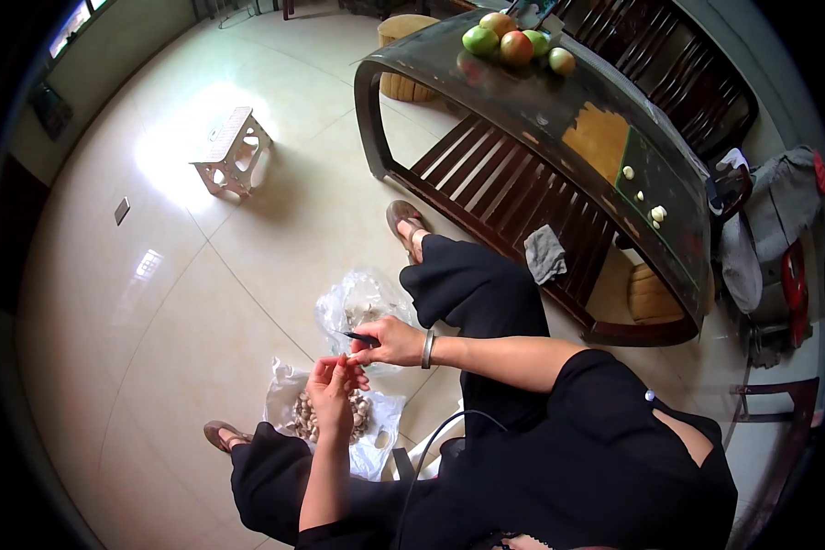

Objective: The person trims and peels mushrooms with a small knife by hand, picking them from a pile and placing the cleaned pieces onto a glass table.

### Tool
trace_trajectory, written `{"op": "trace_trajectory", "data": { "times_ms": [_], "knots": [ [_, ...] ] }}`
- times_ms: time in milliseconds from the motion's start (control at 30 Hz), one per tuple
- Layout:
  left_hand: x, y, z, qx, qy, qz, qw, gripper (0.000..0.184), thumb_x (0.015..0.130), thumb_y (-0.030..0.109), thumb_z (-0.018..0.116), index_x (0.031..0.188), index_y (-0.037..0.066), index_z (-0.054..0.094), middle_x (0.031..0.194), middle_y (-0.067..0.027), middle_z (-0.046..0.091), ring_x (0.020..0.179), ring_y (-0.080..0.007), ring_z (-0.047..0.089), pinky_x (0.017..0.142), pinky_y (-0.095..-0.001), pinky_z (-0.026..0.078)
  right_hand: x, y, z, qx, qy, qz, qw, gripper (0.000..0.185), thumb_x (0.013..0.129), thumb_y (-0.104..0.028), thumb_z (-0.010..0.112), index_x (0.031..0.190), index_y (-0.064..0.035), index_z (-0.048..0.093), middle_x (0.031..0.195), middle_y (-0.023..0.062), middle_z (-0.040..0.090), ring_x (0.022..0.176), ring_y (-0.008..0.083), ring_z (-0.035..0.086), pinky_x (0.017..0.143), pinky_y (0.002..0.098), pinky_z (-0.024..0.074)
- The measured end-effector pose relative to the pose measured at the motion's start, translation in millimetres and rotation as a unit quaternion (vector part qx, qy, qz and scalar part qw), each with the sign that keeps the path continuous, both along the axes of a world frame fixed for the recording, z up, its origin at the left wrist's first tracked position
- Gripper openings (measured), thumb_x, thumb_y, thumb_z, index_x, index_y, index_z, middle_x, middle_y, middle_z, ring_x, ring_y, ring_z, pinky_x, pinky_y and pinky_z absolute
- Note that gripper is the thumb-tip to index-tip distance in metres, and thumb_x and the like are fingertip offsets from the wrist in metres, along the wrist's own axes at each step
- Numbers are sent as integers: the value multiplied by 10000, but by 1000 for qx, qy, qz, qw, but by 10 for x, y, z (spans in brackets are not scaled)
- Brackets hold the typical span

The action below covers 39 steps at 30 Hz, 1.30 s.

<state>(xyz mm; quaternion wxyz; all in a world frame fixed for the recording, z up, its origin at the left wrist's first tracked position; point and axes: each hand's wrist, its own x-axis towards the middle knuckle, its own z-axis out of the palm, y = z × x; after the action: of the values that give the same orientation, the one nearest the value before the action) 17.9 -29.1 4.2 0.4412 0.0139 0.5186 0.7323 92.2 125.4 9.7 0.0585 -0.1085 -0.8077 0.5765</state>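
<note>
My right hand (392, 342), with a metal bangle on its wrist, is closed around a small knife (365, 339) with a dark handle. The knife's thin tip points left. Just below it, my left hand (330, 383) pinches a small pale piece that looks like a garlic clove (350, 357); the fingers partly hide it. The fingertips of both hands meet at this piece. Beneath my left hand sits a white plastic bag (390, 417) full of what look like garlic cloves (304, 417). Beyond my hands lies a clear plastic bag (362, 291) with pale scraps inside.
A dark wooden table (412, 60) to the right bears several mangoes or similar fruits (516, 48) and a green-edged board (674, 197) with peeled white cloves (658, 214). A grey cloth (545, 255) rests on its lower slats. A folding stool (232, 151) stands on the tiles.
</note>
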Motion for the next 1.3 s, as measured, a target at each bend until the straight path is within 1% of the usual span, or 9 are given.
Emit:
{"op": "trace_trajectory", "data": {
  "times_ms": [100, 333, 433, 500, 633, 700, 767, 967, 1300],
  "knots": [
    [-5, -11, -21, -30, 87, -41, 995, 180, 879, 192, 506, 775, 53, 457, 579, -42, 518, 453, -92, 468, 405, -201, 352, 3, 8, 47, -36, -29, 8, 999, 256, 747, -237, 661, 792, 4, 590, 679, 102, 612, 633, 152, 593, 609, 275, 465],
    [-48, -1, 51, -13, 91, -81, 992, 176, 894, 181, 473, 794, 38, 453, 638, -68, 551, 521, -112, 517, 456, -212, 404, 4, 41, 3, -182, -48, 22, 982, 264, 738, -255, 670, 789, -4, 604, 687, 84, 627, 639, 149, 600, 614, 262, 461],
    [-63, 34, 65, 41, 68, -88, 993, 137, 891, 143, 460, 842, 18, 432, 893, -171, 582, 817, -257, 610, 652, -327, 522, 43, 100, 172, -8, -34, -15, 999, 255, 792, -233, 611, 880, 5, 590, 703, 90, 631, 653, 150, 607, 629, 275, 467],
    [-93, 37, 38, 54, 57, -81, 994, 139, 889, 136, 460, 838, 12, 425, 914, -182, 573, 825, -279, 608, 677, -348, 526, 135, 375, 500, -29, 0, -59, 998, 263, 817, -176, 563, 1020, -9, 566, 795, 95, 651, 724, 146, 629, 698, 255, 477],
    [-186, 46, -179, 57, 15, -65, 996, 112, 884, 104, 445, 841, 6, 409, 924, -210, 552, 800, -314, 606, 706, -392, 530, 358, 1537, 1531, 189, 143, -169, 957, 166, 825, -77, 499, 954, 4, 565, 763, 83, 635, 716, 131, 617, 668, 286, 490],
    [-198, 38, -340, 50, -3, -55, 997, 97, 883, 92, 436, 843, 8, 409, 911, -209, 554, 787, -313, 606, 704, -395, 530, 474, 2279, 2001, 368, 138, -287, 874, 159, 824, -67, 470, 945, -35, 568, 756, 80, 632, 708, 145, 602, 651, 295, 481],
    [-201, 52, -475, -7, -37, -64, 997, 128, 885, 111, 440, 834, 9, 380, 882, -207, 559, 746, -303, 610, 661, -380, 535, 652, 3286, 2113, 550, 39, -414, 724, 175, 804, -129, 488, 957, -89, 562, 770, 153, 615, 744, 302, 605, 654, 369, 473],
    [-328, 100, -843, -83, -51, -95, 991, 124, 871, 121, 455, 837, 38, 369, 847, -192, 574, 694, -285, 609, 601, -359, 527, 962, 5200, 2315, 634, -109, -479, 597, 586, 741, -120, 471, 1292, -117, 272, 1113, 133, 544, 1047, 305, 492, 847, 431, 416],
    [-401, 166, -1086, -166, -71, -114, 977, 78, 831, 58, 446, 816, 27, 376, 845, -198, 570, 682, -298, 607, 574, -361, 528, 624, 6091, 2047, 634, -161, -445, 612, 762, 730, -119, 477, 1379, -134, 79, 1391, 113, 209, 1293, 269, 184, 997, 443, 233]
  ]
}}
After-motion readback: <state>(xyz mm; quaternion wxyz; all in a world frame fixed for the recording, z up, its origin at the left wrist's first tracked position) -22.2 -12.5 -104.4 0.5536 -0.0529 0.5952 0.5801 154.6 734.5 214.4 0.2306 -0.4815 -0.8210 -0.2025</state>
